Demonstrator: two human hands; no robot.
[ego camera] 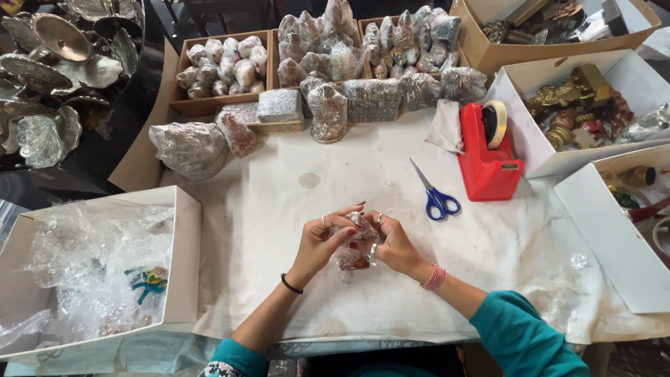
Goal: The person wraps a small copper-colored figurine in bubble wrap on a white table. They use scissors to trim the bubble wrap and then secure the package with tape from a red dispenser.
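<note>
Left hand (322,241) is pinching the small figurine (354,244) in its plastic wrap, fingers closed on its left side, just above the cloth-covered surface (293,209). Right hand (392,244) is closing on the other side. Risk: the thin wrap is sitting loosely, so it may be slipping or tearing under the fingernails. The scissors (436,195) are lying open near the right wrist; a sweep could snag them.

Blue-handled scissors (435,195) are lying on the cloth-covered counter (279,230), just beside a red tape dispenser (486,155). Wooden trays (183,105) of wrapped figurines are sitting along the far edge, and a white box (183,258) of bubble wrap is standing at the left.
</note>
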